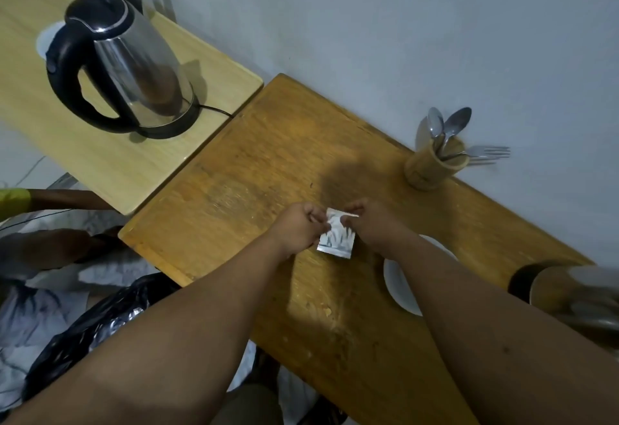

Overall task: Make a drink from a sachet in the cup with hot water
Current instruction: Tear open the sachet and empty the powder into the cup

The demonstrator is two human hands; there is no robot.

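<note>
At the centre of our view lies the darker wooden bench (268, 143), running from 10 o'clock down to 4 o'clock along the wall. Butted against it at 10 o'clock we see a paler bench (140, 163) carrying the steel kettle (124, 62) on its base. At 4 o'clock, a white saucer (398, 287) sits on the darker bench, partly under our right forearm; whether a cup stands on it we cannot tell. At 2 o'clock a wooden holder (432, 166) keeps spoons and forks upright near the wall. Just below centre, our left hand (298, 230) and right hand (371, 227) are each closed in a pinch on the top corners of the silvery sachet (336, 240), held between them above the bench.
</note>
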